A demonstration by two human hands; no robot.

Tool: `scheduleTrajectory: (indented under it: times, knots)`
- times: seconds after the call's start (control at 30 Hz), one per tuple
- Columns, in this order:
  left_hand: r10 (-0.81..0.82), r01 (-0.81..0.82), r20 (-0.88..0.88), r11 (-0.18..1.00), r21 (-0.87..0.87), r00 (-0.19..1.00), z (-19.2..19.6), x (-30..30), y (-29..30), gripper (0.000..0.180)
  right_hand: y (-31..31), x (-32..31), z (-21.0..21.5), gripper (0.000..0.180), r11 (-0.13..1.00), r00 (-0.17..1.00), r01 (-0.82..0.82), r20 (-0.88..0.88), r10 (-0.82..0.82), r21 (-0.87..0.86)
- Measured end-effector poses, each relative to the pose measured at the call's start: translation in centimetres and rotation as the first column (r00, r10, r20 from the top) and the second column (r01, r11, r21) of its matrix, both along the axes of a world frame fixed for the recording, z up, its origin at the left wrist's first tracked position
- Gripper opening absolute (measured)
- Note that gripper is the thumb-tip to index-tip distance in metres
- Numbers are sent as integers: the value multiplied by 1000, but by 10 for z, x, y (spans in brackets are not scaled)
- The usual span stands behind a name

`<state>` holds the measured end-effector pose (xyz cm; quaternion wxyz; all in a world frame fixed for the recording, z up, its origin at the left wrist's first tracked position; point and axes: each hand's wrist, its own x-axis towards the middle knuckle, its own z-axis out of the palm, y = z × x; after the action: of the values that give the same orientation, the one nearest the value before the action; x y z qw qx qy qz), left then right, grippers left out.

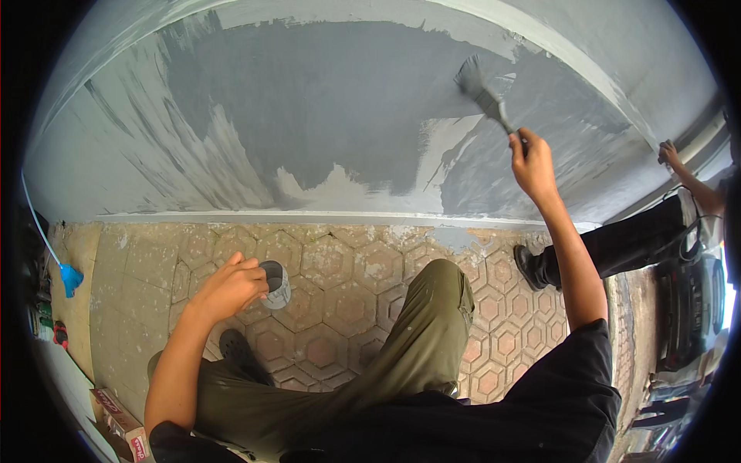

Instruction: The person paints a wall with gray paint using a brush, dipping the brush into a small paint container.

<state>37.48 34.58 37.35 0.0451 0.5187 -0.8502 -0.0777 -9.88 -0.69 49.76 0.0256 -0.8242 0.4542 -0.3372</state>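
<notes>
My right hand (532,163) is closed around the handle of a paintbrush (488,101), its bristles dark with grey paint and up against the wall (324,100). Darker grey paint covers the wall's middle in a broad, uneven patch, with streaks at the left and lighter bare areas along its lower part. Lower left, my left hand (234,287) grips the edge of a small paint-smeared cup (276,296) with grey paint inside. The cup is held above the paving, tilted so its opening shows; the fingertips on it are partly hidden.
Hexagonal paving (324,305) spattered with paint runs along the wall's foot. At the right another person's hand (669,153) is by the wall, with a black shoe (529,266) on the paving. A blue object (70,279) hangs at far left; a cardboard box (116,417) lies lower left.
</notes>
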Motion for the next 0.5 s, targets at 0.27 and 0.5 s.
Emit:
scheduleTrajectory:
  times: [0.27, 0.5]
  knots:
    - [-5, 4, 38, 1000, 4, 999, 2, 1, -2, 3, -10, -15, 1, 29, 994, 993, 22, -117, -9, 106]
    - [-3, 3, 0, 1000, -12, 1000, 1, 4, 2, 5, -15, -27, 12, 31, 999, 993, -15, -114, 20, 43]
